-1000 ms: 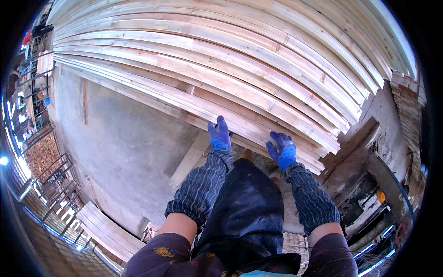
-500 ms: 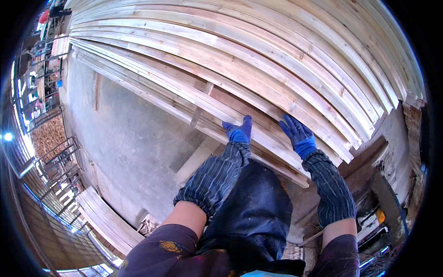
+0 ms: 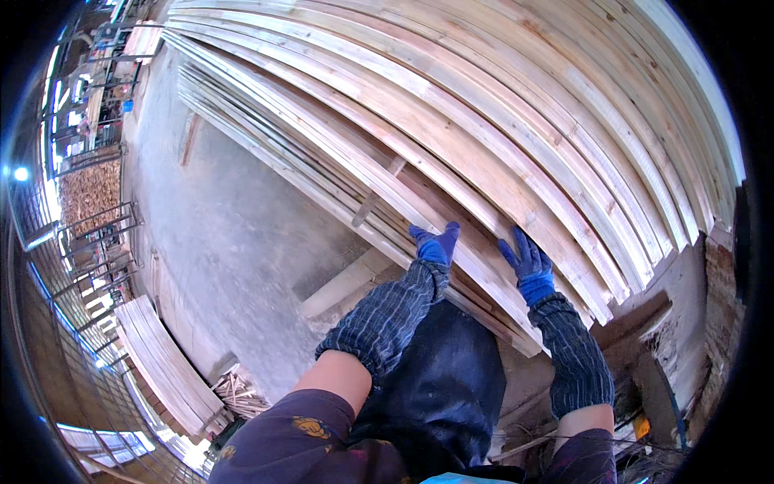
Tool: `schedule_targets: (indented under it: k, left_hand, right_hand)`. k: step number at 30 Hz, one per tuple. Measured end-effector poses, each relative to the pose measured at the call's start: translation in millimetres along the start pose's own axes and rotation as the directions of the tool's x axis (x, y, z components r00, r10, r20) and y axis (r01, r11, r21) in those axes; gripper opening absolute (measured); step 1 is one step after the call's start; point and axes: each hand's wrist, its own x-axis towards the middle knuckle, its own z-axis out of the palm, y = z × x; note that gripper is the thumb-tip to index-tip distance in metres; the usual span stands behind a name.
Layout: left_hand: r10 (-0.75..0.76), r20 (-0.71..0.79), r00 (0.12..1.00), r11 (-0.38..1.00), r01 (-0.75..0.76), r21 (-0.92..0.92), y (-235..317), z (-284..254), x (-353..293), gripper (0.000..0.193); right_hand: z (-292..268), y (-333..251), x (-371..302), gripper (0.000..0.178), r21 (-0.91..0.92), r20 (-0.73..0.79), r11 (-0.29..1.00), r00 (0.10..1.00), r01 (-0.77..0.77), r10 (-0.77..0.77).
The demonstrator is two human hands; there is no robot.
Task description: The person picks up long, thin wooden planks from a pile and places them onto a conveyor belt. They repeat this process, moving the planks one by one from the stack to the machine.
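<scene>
Long pale wooden planks (image 3: 484,189) lie side by side in a large stack before me, running from the far left toward the right. Against the near group of planks (image 3: 330,165) rests my left hand (image 3: 435,244), in a blue glove, thumb spread away from its fingers. To its right, my right hand (image 3: 530,266), also blue-gloved, lies with fingers extended on the planks near their right ends. A dark gap separates the near group from the rest of the stack. Neither hand visibly closes around a plank, though some fingertips are hard to make out.
Below the near planks, a short wooden crosspiece (image 3: 347,282) lies on the grey concrete floor (image 3: 234,202). Another plank stack (image 3: 165,363) stands at the lower left beside thin wood scraps (image 3: 240,393). Metal racks (image 3: 97,218) line the far left. My dark apron (image 3: 435,379) hangs close to the planks.
The view has shifted, so the planks and both hands appear a little lower. Both hands stay at the planks; the right hand's fingers look more spread.
</scene>
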Motion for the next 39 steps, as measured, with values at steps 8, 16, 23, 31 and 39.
schedule_targets:
  k: [8, 16, 23, 31, 39]
  left_hand:
    - [0.065, 0.041, 0.997, 0.717, -0.018, -0.697, -25.3, 8.3, 5.1, 0.081]
    - [0.070, -0.062, 0.996, 0.914, -0.089, -0.396, 29.1, -17.2, -25.1, 0.045]
    - [0.025, 0.220, 0.975, 0.899, 0.075, -0.432, 38.0, -22.9, -22.1, 0.058]
    - [0.232, 0.235, 0.944, 0.944, -0.160, -0.289, 6.8, -46.9, -0.9, 0.099]
    - [0.908, 0.206, 0.364, 0.132, -0.715, 0.686, 98.3, -233.4, -6.9, 0.090]
  right_hand:
    - [-39.2, -9.6, 5.3, 0.076, 0.420, 0.252, 0.876, 0.958, -0.238, 0.139]
    - [-81.1, -61.1, 31.2, 0.072, 0.592, 0.456, 0.689, 0.879, -0.418, 0.141]
    - [-29.7, -115.3, 92.5, 0.104, 0.151, 0.369, 0.917, 0.882, -0.369, 0.294]
    - [-37.7, -108.7, 89.8, 0.097, 0.183, 0.396, 0.888, 0.858, -0.423, 0.327]
    - [-165.3, -70.3, -60.9, 0.090, 0.368, 0.311, 0.837, 0.902, -0.406, 0.300]
